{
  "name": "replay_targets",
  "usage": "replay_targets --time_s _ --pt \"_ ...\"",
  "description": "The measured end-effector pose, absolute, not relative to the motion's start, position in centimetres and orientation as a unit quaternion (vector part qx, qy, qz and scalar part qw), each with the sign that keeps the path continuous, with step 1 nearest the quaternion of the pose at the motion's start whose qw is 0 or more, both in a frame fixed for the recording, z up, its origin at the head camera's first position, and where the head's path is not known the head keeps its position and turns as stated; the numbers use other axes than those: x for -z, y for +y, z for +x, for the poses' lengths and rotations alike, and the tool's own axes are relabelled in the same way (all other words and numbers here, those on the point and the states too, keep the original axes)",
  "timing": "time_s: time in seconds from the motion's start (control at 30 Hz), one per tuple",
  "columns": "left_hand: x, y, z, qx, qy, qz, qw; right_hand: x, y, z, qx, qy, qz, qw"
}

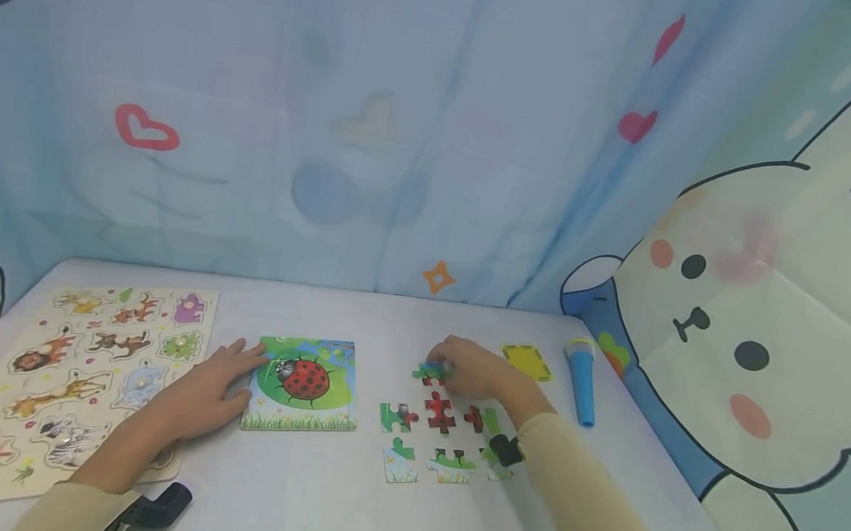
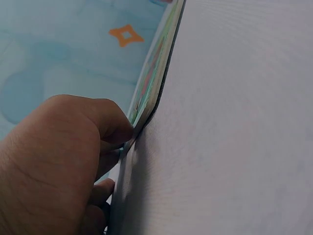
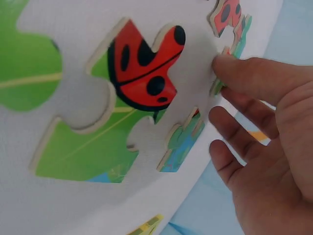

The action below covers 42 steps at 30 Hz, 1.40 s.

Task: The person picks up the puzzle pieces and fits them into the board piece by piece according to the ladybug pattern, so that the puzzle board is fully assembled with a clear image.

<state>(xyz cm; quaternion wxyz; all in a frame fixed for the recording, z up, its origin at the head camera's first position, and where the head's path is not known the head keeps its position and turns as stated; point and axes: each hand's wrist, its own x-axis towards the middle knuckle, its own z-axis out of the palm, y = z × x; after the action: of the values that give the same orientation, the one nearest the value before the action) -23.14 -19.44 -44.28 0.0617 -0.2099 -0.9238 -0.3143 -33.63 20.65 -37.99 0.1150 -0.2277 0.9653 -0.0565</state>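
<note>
My left hand (image 1: 205, 390) lies beside a square ladybug picture board (image 1: 347, 390), its fingertips on the upper left edge and its thumb at the left side. The left wrist view shows the board's edge (image 2: 159, 93) low over the white cloth, with the thumb against its corner. Over the loose jigsaw pieces, my right hand (image 1: 471, 368) pinches a green jigsaw piece (image 3: 215, 88) by its edge, thumb in front; the index finger is mostly hidden. Near it are a red centre piece (image 1: 440, 413) and a red-and-green piece (image 3: 146, 83), lying apart.
More jigsaw pieces (image 1: 451, 467) are spread nearer the front. A large animal peg puzzle board (image 1: 135, 298) takes up the left side. At the right lie a yellow square (image 1: 529, 362) and a blue toy microphone (image 1: 583, 390). A patterned curtain (image 1: 374, 134) hangs behind the table.
</note>
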Motion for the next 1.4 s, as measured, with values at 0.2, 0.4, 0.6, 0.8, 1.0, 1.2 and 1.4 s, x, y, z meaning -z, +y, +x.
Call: replay_targets --time_s 0.2,0.4,0.6,0.8,1.0,1.2,1.4 --pt "44.2 -19.5 -23.1 0.314 -0.923 -0.211 0.062 37.8 20.6 -34.1 0.081 0.958 -0.256 0.102" --pt "44.3 -19.6 -23.2 0.315 -0.922 -0.216 0.060 37.9 19.4 -34.4 0.086 0.951 -0.282 0.092" --pt "44.3 -19.7 -23.1 0.316 -0.921 -0.218 0.070 37.6 16.8 -34.4 0.085 0.934 -0.338 0.076" --pt "44.3 -19.7 -23.2 0.315 -0.921 -0.218 0.066 37.6 14.3 -34.4 0.074 0.928 -0.356 0.074" --pt "44.5 -19.8 -23.3 0.320 -0.919 -0.218 0.069 37.3 11.4 -34.1 0.070 0.918 -0.381 0.085" --pt "44.6 -19.8 -23.4 0.320 -0.919 -0.218 0.073 37.2 8.7 -33.9 0.058 0.916 -0.383 0.103" --pt "44.6 -19.7 -23.4 0.319 -0.921 -0.213 0.074 37.8 7.0 -33.9 0.052 0.913 -0.392 0.102"
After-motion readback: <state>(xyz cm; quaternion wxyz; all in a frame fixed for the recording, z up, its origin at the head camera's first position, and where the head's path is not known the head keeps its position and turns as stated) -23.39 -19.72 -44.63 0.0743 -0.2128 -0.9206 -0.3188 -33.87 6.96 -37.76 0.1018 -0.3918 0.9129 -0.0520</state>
